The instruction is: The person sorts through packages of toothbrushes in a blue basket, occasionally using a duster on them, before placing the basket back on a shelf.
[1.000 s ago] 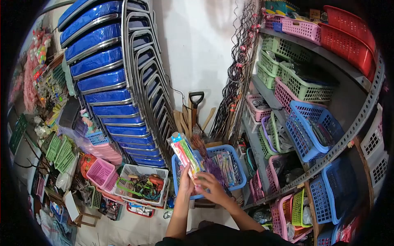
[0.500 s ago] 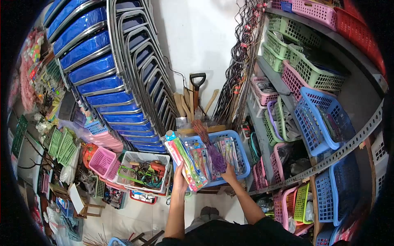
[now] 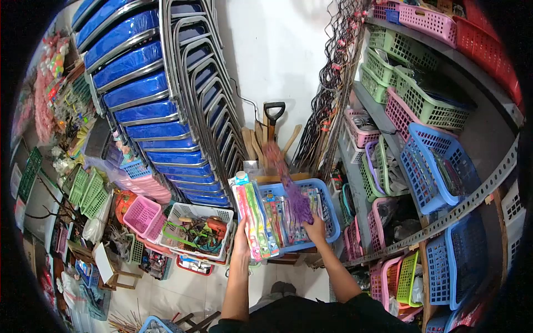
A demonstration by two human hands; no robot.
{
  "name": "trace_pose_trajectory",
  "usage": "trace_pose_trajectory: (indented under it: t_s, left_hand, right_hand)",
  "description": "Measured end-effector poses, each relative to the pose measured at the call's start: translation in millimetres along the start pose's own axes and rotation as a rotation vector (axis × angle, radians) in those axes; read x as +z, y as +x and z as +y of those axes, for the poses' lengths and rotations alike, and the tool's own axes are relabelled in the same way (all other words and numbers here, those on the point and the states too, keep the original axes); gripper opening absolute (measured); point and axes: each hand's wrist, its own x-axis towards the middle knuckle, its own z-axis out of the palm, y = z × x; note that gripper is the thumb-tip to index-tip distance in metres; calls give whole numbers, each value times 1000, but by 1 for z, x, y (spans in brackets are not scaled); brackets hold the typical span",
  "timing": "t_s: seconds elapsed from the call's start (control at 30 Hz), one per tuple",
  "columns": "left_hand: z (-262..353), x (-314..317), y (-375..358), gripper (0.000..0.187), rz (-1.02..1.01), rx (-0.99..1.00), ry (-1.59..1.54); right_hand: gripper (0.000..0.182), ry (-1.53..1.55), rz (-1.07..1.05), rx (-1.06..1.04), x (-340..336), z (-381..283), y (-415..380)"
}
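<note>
My left hand [image 3: 240,244] is closed around the edge of a few packaged toothbrushes [image 3: 255,222] with bright pink, yellow and green colours, held at the left of a blue plastic basket [image 3: 335,222]. More packed toothbrushes [image 3: 283,219] lie inside that basket. My right hand [image 3: 316,229], over the basket's right part, grips the near end of a bundle of thin strands [image 3: 298,202], purple near the hand and reddish brown at its far tip. The bundle slants up over the basket, and its far end is blurred. Part of the fingers is hidden behind it.
A tall stack of blue-seated metal chairs [image 3: 150,105] rises at the left. Below it sits a white basket [image 3: 222,244] of tools and cords. Shelves with baskets, including a blue basket [image 3: 427,166], line the right. A black-handled shovel [image 3: 273,114] leans on the wall.
The strand bundle's far end has lifted away from the basket, while my right hand keeps its near end. The toothbrush packs stay in my left hand, turned slightly more upright.
</note>
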Motion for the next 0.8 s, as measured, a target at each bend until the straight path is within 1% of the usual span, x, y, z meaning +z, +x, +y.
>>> trace_pose_trajectory:
  t_s: [0.07,0.1,0.17,0.2,0.23,0.27,0.3,0.33,0.4,0.43,0.5,0.53,0.57,0.6,0.63,0.67,0.7,0.73,0.77,0.8]
  left_hand:
    - [0,-6,9,50,-48,43,-32]
    - [2,-4,10,52,-91,80,-64]
    - [7,1,8,53,-81,96,-39]
    - [8,-1,10,53,-60,98,-31]
    - [9,-2,13,53,-39,102,-24]
    - [13,7,9,52,-53,124,3]
    - [12,-1,14,51,-76,158,-6]
    - [11,-10,19,51,-80,169,-3]
    - [11,-22,25,48,-921,-62,-504]
    - [11,-26,28,48,-925,-58,-501]
    - [12,-39,34,52,-279,-43,-130]
    - [-8,-92,62,55,-234,129,83]
    - [-27,-139,87,58,-185,300,296]
    - [-14,-76,56,57,-7,344,489]
    - [4,-6,26,46,75,83,55]
    - [14,30,8,49,31,54,47]
    - [19,46,-1,53,-13,23,41]
    - [20,45,-1,52,-11,72,96]
    - [-7,-33,31,52,-13,72,97]
    - [-30,-100,66,52,40,281,267]
  right_hand:
    - [35,92,107,-138,-17,-30,-7]
    - [35,95,108,-147,-23,-35,-10]
    - [36,134,201,-385,-36,-41,-11]
    - [40,119,153,-376,-41,-35,-8]
    - [40,123,157,-388,-48,-28,-7]
    - [39,157,119,-486,-55,-23,-5]
    - [38,192,79,-584,-62,-24,-4]
    - [38,197,78,-594,-71,-24,-6]
    - [34,-122,18,-658,-99,-39,-23]
    - [34,-122,19,-664,-104,-37,-20]
    - [33,-413,93,-740,-114,-36,-16]
    - [29,-354,128,-733,-121,-46,-15]
    - [29,-355,131,-731,-123,-50,-12]
    - [32,-370,221,-677,-124,-51,-8]
    - [38,-383,310,-623,-123,-52,-4]
    - [36,-447,354,-555,-121,-52,-2]
    - [36,-445,354,-555,-118,-49,0]
    - [34,-431,353,-595,-116,-43,2]
    - [31,-417,354,-636,-115,-39,2]
    - [31,-416,356,-637,-117,-38,0]
